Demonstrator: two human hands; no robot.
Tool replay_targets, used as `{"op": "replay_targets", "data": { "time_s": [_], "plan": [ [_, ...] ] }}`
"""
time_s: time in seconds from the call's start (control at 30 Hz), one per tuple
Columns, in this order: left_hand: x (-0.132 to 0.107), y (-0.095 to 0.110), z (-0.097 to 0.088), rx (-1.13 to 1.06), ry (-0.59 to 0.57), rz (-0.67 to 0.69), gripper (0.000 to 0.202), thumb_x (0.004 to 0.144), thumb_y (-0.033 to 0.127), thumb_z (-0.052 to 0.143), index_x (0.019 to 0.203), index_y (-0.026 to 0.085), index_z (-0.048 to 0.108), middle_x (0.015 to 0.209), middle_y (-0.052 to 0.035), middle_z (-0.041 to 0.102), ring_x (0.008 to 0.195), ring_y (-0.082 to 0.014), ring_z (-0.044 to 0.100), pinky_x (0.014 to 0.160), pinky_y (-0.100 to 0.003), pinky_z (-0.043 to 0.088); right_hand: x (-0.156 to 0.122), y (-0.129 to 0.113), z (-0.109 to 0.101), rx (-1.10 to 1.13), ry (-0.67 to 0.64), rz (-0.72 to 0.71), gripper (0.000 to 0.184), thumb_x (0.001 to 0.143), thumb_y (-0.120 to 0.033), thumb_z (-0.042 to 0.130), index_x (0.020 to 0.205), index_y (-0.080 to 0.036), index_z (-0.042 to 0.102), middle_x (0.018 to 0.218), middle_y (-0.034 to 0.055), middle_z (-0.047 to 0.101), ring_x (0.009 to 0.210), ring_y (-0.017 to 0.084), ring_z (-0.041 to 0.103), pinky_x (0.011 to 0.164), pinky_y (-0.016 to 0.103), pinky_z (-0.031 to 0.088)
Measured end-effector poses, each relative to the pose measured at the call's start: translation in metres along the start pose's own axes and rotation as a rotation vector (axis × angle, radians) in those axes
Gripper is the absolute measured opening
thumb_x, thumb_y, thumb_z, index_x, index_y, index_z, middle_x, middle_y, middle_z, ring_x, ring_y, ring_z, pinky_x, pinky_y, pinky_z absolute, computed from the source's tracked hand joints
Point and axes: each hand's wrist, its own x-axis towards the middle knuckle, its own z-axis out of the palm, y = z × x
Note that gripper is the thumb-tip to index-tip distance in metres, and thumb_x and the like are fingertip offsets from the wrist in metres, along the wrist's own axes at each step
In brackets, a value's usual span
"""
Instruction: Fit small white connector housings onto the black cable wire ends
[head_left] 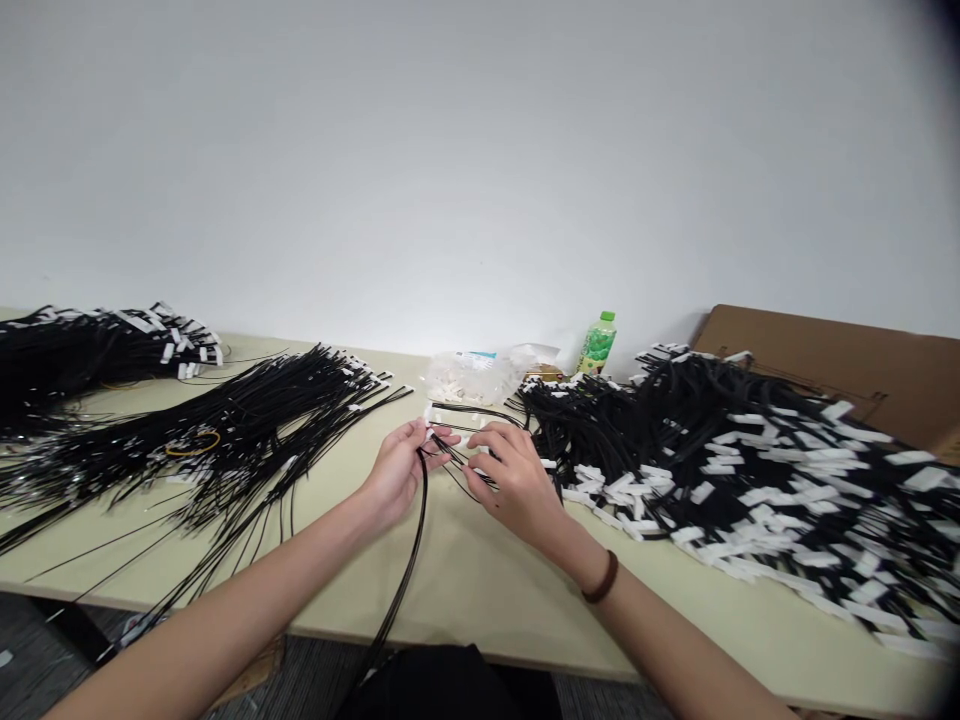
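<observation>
My left hand point(401, 465) is closed around a thin bundle of black cables point(409, 560) that trails down over the table's front edge toward my lap. My right hand point(514, 478) pinches the cable ends with small white tags, close beside the left hand's fingertips. Both hands meet above the beige table point(480, 580) near its middle. A few loose cables with white tags point(469, 412) lie just beyond my fingers.
A big heap of black cables with white tags point(750, 470) fills the right side. Fanned cable bundles point(247, 420) and another pile point(90, 345) lie left, one with a yellow rubber band point(193, 443). A plastic bag point(472, 375), green bottle point(598, 343) and cardboard point(847, 365) stand by the wall.
</observation>
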Motion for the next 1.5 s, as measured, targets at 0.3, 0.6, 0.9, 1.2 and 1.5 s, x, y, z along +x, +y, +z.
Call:
{"op": "replay_targets", "data": {
  "time_s": [0.3, 0.6, 0.9, 1.2, 1.5],
  "plan": [
    [-0.0011, -0.0003, -0.0005, 0.0, -0.031, 0.0, 0.022, 0.085, 0.017, 0.042, 0.073, 0.009, 0.059, 0.075, -0.0094, 0.064, 0.062, -0.011, 0.058, 0.057, -0.022, 0.049, -0.0006, 0.0001, 0.0005, 0.016, -0.033, 0.001, 0.012, 0.084, -0.016, 0.047, 0.074, -0.016, 0.053, 0.091, 0.0051, 0.056, 0.097, 0.021, 0.043, 0.082, 0.038, 0.036],
    [-0.0022, -0.0007, -0.0003, 0.007, -0.044, -0.007, 0.022, 0.085, 0.018, 0.041, 0.074, 0.009, 0.057, 0.077, -0.0092, 0.064, 0.064, -0.011, 0.059, 0.057, -0.022, 0.05, 0.0004, -0.0009, -0.0002, 0.027, -0.045, -0.004, 0.013, 0.085, -0.015, 0.047, 0.073, -0.015, 0.052, 0.087, 0.0046, 0.056, 0.094, 0.021, 0.043, 0.08, 0.037, 0.037],
    [-0.0019, -0.0008, -0.0002, 0.009, -0.055, -0.009, 0.021, 0.085, 0.018, 0.041, 0.074, 0.01, 0.057, 0.076, -0.0094, 0.064, 0.065, -0.0115, 0.059, 0.057, -0.021, 0.05, -0.0005, -0.0004, 0.0003, 0.023, -0.06, -0.002, 0.012, 0.085, -0.015, 0.047, 0.074, -0.015, 0.052, 0.087, 0.0045, 0.056, 0.093, 0.02, 0.043, 0.08, 0.036, 0.037],
    [-0.0006, -0.0028, -0.0018, 0.018, -0.059, -0.013, 0.019, 0.084, 0.018, 0.043, 0.074, 0.01, 0.058, 0.077, -0.009, 0.064, 0.066, -0.0124, 0.06, 0.057, -0.022, 0.05, -0.0007, 0.0003, 0.001, 0.026, -0.089, -0.005, 0.012, 0.084, -0.015, 0.048, 0.072, -0.015, 0.052, 0.083, 0.0044, 0.056, 0.092, 0.02, 0.043, 0.08, 0.036, 0.037],
    [-0.0012, -0.0024, -0.0009, 0.034, -0.056, -0.016, 0.018, 0.084, 0.016, 0.042, 0.074, 0.011, 0.056, 0.079, -0.009, 0.064, 0.068, -0.0129, 0.061, 0.055, -0.021, 0.05, -0.0021, 0.0008, 0.0023, 0.04, -0.099, -0.015, 0.014, 0.084, -0.015, 0.047, 0.07, -0.015, 0.052, 0.078, 0.0048, 0.055, 0.089, 0.02, 0.043, 0.078, 0.036, 0.038]
  ]
}}
